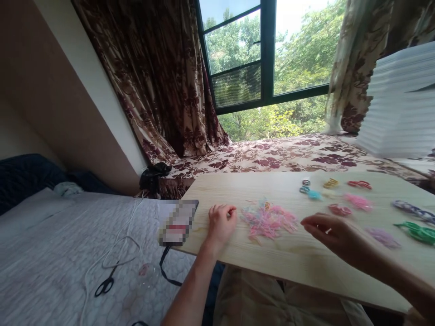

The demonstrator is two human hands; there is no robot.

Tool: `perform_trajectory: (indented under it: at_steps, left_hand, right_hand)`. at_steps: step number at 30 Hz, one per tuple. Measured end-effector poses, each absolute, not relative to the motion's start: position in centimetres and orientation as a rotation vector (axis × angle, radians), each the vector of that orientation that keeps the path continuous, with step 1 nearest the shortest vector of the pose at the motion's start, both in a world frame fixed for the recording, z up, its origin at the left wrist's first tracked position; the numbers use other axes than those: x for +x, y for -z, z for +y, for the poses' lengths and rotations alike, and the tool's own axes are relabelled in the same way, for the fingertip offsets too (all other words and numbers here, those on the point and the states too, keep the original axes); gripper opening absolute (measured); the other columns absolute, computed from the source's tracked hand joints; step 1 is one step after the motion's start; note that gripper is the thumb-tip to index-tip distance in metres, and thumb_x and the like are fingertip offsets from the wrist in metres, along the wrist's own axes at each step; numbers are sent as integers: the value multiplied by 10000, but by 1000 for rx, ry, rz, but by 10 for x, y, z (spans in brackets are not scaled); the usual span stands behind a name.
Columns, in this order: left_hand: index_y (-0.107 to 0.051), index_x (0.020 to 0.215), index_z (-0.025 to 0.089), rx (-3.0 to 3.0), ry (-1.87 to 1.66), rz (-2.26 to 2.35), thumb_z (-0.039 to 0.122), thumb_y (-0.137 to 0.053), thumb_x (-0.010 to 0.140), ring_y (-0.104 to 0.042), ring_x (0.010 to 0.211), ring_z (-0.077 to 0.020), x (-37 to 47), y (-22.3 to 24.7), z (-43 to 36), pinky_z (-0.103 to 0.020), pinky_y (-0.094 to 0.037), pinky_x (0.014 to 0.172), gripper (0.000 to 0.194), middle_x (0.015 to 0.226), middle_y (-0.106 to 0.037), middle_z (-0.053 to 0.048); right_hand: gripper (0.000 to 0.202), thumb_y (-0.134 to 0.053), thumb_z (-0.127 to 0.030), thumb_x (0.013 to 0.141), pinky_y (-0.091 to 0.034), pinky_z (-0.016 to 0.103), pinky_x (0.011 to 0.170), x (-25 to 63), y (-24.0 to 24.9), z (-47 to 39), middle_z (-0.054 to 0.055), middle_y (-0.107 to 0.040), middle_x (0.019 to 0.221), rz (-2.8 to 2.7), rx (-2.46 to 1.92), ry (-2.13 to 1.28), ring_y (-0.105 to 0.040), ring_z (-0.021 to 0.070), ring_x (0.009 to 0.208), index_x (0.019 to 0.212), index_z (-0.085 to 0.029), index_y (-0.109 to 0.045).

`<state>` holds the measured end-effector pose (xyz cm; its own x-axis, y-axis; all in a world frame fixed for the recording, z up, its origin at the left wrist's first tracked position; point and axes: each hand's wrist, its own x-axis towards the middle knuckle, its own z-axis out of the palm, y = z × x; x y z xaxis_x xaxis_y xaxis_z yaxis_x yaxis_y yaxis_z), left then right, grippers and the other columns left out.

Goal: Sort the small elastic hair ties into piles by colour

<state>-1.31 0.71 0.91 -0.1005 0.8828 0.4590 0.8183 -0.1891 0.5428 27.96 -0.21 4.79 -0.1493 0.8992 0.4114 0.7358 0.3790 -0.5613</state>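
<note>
My left hand (222, 222) rests on the wooden board with its fingers curled in, and nothing shows in them. Just right of it lies a loose pile of small elastic bands (270, 219), mostly pink with some pale blue and yellow. On the pile's other side my right hand (322, 226) hovers, a little blurred, its fingers drawn together and pointing at the bands. Whatever those fingers may hold is hidden. Beyond the right hand are sorted groups: red bands (340, 209), pink bands (359, 202), purple bands (383, 237) and blue bands (313, 195).
Yellow hair ties (331, 183), red hair ties (359, 184) and green bands (416, 232) lie farther out on the board (238, 185). A pixelated phone-like device (179, 222) sits at its left edge. Scissors (104, 286) and a white cable (117, 244) lie on the bed.
</note>
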Motion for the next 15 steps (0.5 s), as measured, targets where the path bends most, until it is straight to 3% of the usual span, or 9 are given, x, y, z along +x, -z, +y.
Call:
perform_trajectory:
  at_steps: [4,8,15]
  left_hand:
    - [-739,837,215,2114,-1074,1938,144,-630,829,-631,942,-212,-17,-17,0,-417,-418,1001,131,877,-744,-34]
    - [-732,760,232,2184,-931,1924,149,-649,808,-625,937,-208,-21,-23,-10,-427,-396,1027,127,833,-732,-17]
    - [-744,813,236,2268,-744,1911,197,-643,826,-619,939,-211,-19,-32,-9,-483,-345,1077,109,866,-734,-27]
  right_hand:
    - [469,-542,-669,757,-536,328,553,268,-23,-2,82,-751,748,-1810,-1283,-541,-680,233,619,750,-242,-738]
    - [427,-523,-600,790,-515,307,536,265,-9,-4,59,-742,762,-1771,-1307,-469,-646,195,581,806,-233,-740]
    - [375,-499,-524,846,-494,304,563,265,1,-10,54,-728,810,-1815,-1290,-332,-625,177,599,852,-235,-736]
